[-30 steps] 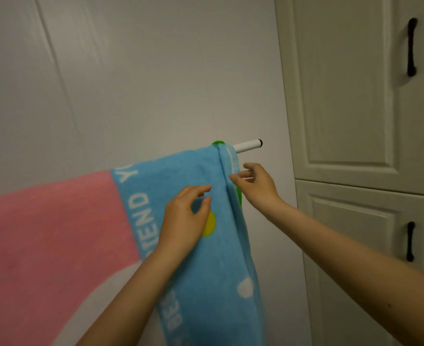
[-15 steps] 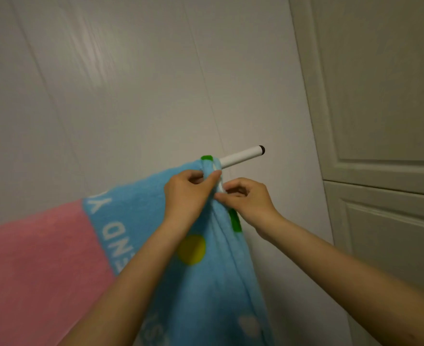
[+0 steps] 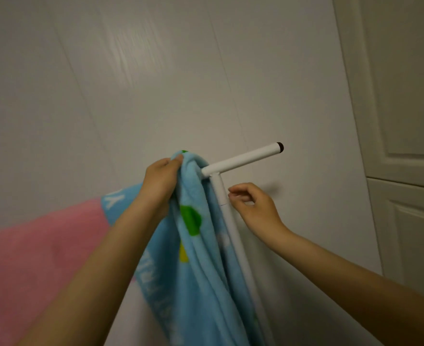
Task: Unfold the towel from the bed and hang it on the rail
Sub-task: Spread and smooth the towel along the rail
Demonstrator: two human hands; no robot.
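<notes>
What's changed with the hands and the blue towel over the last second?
The left hand now grips the blue towel, bunched leftward, baring the rail's end and upright post. The right hand has let go. The pink towel stays hanging.

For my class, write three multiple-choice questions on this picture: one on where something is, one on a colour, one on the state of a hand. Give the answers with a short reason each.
1. Where is the pink towel relative to the blue towel?
A. to its left
B. to its right
C. on top of it

2. What colour is the cap on the end of the rail?
A. green
B. white
C. dark

3. What is the left hand doing?
A. hanging free
B. gripping the bunched blue towel
C. holding the cupboard

Answers:
1 A, the pink towel lies further left along the rail.
2 C, the white rail ends in a dark tip.
3 B, its fingers curl round the fabric by the rail, while the right hand holds nothing.
</notes>
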